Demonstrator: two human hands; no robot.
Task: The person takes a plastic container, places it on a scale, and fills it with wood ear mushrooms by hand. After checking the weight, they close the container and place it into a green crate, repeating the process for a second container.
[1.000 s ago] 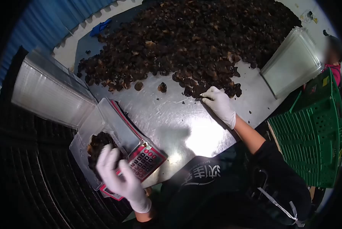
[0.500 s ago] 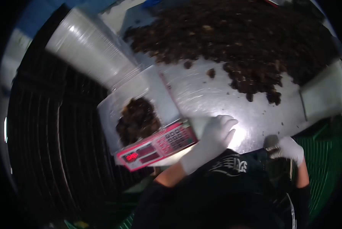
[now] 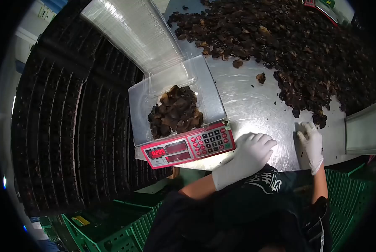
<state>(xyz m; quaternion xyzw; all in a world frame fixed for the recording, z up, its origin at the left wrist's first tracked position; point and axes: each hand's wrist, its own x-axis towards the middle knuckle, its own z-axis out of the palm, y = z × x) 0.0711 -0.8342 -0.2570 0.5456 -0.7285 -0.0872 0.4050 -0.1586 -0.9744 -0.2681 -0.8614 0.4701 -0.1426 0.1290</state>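
Observation:
My left hand [image 3: 252, 154], in a white glove, rests on the metal table's near edge beside the scale; its fingers are loosely bent and hold nothing I can see. My right hand [image 3: 311, 143], gloved too, reaches over the table just short of the dark wood ear mushrooms [image 3: 297, 88], thumb and fingers apart. A red digital scale [image 3: 188, 145] reads about 0.205. On its steel pan sits a clear plastic container [image 3: 163, 82] with its lid folded open, holding a heap of wood ear mushrooms [image 3: 176, 111].
A tall stack of clear plastic containers [image 3: 131, 31] leans behind the scale. Dark slatted racks or crates [image 3: 66, 134] fill the left. Green crates [image 3: 125, 229] stand below the table, and a pale bin [image 3: 361, 132] sits at its right. Another scale [image 3: 322, 10] shows at the far right.
My right hand has moved forward from the table's edge toward the mushroom pile, its fingers spreading. The left hand stays by the scale. The view has shifted and become sharper.

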